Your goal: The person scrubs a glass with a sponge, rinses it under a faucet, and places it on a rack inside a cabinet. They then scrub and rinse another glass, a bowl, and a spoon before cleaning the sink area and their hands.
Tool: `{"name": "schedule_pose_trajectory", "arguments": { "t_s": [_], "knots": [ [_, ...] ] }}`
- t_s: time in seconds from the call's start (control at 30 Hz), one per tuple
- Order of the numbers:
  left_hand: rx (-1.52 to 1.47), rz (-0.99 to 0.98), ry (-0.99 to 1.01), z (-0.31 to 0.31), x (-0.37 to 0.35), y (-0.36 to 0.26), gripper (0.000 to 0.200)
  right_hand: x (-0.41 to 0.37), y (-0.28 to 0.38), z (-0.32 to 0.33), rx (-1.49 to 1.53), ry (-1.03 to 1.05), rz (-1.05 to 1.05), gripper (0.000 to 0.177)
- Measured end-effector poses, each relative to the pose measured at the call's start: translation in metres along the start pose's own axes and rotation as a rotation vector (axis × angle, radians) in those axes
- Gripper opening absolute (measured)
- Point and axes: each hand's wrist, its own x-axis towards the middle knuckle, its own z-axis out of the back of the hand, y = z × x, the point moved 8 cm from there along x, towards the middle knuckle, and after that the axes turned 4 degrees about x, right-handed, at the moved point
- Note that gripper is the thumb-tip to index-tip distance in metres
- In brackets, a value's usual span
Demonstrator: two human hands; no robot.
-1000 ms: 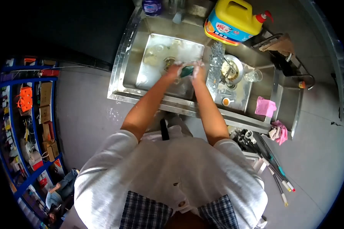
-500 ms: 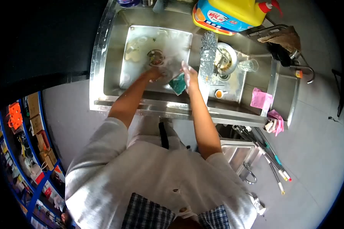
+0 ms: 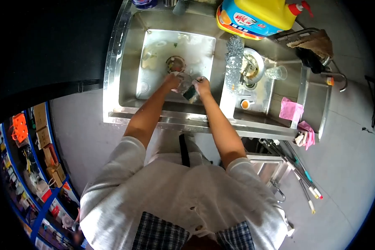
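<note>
Over the left basin of the steel sink [image 3: 131,75], my left hand [image 3: 173,81] is closed around a clear glass [image 3: 185,82]. My right hand [image 3: 202,86] grips a green scouring sponge [image 3: 190,94] by its upper right edge, fingers curled over it. The sponge hangs tilted just below the glass, its left end close to the rim. Beneath and behind my left hand lies the drain [image 3: 176,64], with food bits in it and suds on the basin floor around it.
In the right basin are a white plate [image 3: 259,62] with utensils on it, another clear glass [image 3: 276,73] and a small cup [image 3: 246,104] of orange liquid. A large yellow detergent jug [image 3: 262,12] stands behind the divider. Pink cloths [image 3: 291,109] hang at the right edge.
My right hand's fingers have gone from stretched out to curled round the sponge, which has turned and looks darker. The glass shows more clearly. The whole view has shifted slightly.
</note>
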Motion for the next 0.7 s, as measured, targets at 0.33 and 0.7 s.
{"name": "schedule_pose_trajectory", "arguments": {
  "t_s": [0.33, 0.7],
  "knots": [
    [0.438, -0.355, 0.211, -0.038, 0.022, 0.009, 0.043, 0.048, -0.044, -0.049, -0.838, 0.438, 0.131, 0.036],
    [0.434, -0.256, 0.203, -0.033, 0.048, 0.003, 0.086, 0.067, -0.120, -0.032, 0.184, 0.513, -0.460, 0.023]
  ]
}}
